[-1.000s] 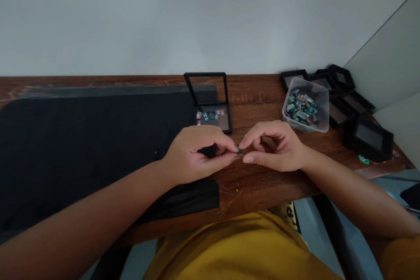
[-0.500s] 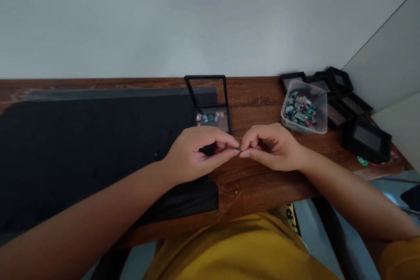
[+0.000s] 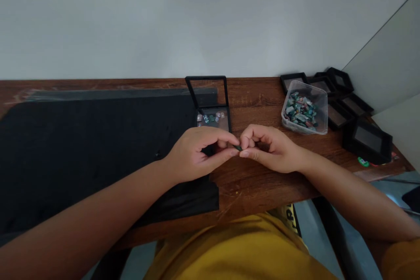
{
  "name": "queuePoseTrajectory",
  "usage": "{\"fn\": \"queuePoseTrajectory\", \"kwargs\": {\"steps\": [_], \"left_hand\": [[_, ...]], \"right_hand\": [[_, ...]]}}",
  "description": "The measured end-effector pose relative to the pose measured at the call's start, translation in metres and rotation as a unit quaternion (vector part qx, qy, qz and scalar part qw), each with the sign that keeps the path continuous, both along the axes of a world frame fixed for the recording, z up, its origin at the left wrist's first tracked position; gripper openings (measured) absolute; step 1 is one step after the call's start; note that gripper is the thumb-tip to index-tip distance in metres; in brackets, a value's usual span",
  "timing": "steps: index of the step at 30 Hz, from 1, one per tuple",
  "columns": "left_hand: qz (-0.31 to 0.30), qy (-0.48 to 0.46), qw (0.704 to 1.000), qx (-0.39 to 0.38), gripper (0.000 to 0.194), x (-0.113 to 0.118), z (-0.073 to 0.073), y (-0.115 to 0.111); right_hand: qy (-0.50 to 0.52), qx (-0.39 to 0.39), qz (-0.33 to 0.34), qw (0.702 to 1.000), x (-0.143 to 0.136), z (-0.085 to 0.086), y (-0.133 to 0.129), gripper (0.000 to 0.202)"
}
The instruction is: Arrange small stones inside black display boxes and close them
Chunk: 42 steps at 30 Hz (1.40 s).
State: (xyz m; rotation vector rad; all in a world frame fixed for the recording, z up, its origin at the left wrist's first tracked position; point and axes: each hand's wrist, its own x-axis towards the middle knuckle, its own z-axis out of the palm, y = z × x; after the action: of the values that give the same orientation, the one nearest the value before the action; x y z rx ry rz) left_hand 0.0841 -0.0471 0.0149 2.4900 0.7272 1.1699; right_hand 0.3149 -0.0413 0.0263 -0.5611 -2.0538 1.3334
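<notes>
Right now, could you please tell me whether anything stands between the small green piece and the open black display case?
Only the left hand: its fingers, pinching the small green piece, overlap the near edge of the open black display case in this view. The right hand touches the piece's other end.

You have a dark green piece between your fingers, and the case ahead of you is framed in black, with stones of pinkish white, pale blue and green in it. Your clear, colourless tub shows a mottled mix of greens and whitish tones with touches of dull red among its chips, while the boxes to your right are black with grey panels. Your counter is reddish brown with darker wood grain and pale scuffs, your mat black, your shirt mustard yellow, the wall blue-grey.
</notes>
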Motion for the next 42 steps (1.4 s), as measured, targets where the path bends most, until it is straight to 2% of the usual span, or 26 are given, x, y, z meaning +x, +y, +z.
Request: {"fn": "queuePoseTrajectory", "kwargs": {"steps": [5,8,17,25,36,42], "left_hand": [[0.000,0.003,1.000,-0.005,0.014,0.0004,0.0021,0.0005],[0.000,0.001,1.000,-0.006,0.013,0.0003,0.0026,0.0006],[-0.013,0.002,1.000,-0.011,0.025,-0.0002,0.0042,0.0018],[-0.015,0.000,1.000,-0.009,0.032,0.0008,0.0068,0.0015],[-0.014,-0.007,1.000,-0.012,0.036,-0.0034,0.0029,0.0033],[-0.036,0.001,0.999,0.010,0.035,-0.0034,0.0024,0.0055]], "right_hand": [[0.024,-0.094,0.013,0.995,-0.0016,0.0016,-0.0008,0.026],[0.031,-0.123,0.021,0.992,-0.0022,0.0014,-0.0004,0.032],[0.043,-0.153,0.013,0.987,-0.0033,-0.0029,0.0029,0.033],[0.009,-0.165,0.007,0.986,-0.0042,-0.0028,0.0030,0.038],[0.028,-0.227,0.059,0.972,-0.0051,-0.0014,0.0034,0.041],[0.013,-0.241,0.071,0.968,-0.0043,-0.0024,0.0039,0.043]]}}
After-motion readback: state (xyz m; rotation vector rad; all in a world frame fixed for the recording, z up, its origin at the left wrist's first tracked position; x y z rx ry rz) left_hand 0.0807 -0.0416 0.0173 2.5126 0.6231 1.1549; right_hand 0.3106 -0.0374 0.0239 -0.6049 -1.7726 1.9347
